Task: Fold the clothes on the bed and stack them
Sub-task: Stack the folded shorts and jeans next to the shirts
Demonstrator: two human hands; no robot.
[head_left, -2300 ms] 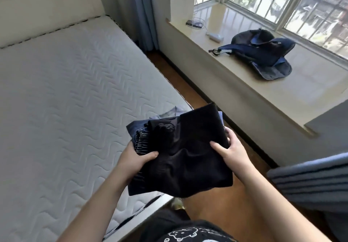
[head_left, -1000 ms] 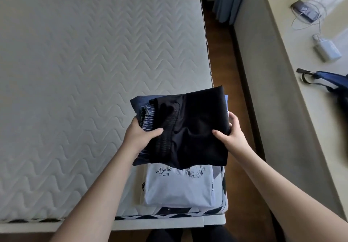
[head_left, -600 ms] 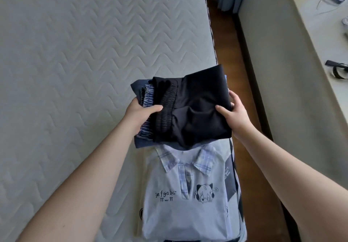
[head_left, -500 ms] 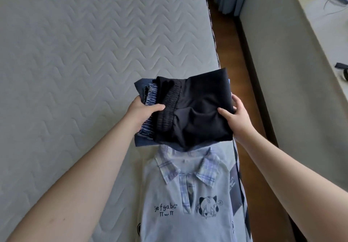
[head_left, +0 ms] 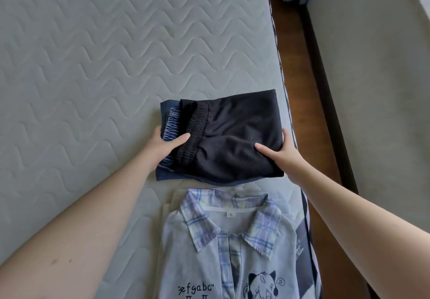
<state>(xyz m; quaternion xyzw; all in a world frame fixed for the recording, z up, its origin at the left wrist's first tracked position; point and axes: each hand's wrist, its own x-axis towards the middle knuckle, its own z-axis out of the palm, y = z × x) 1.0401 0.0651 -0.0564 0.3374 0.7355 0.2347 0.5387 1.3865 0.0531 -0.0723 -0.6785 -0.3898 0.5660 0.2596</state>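
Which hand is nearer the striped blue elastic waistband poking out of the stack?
Left. The left hand grips the stack at the striped blue elastic waistband; the right hand holds the opposite side.

Open mattress on my left, crowded right edge

I see bare mattress point(head_left: 93, 66) across the frame's upper left; the stack point(head_left: 223, 135) and shirt point(head_left: 228, 240) fill the lower right.
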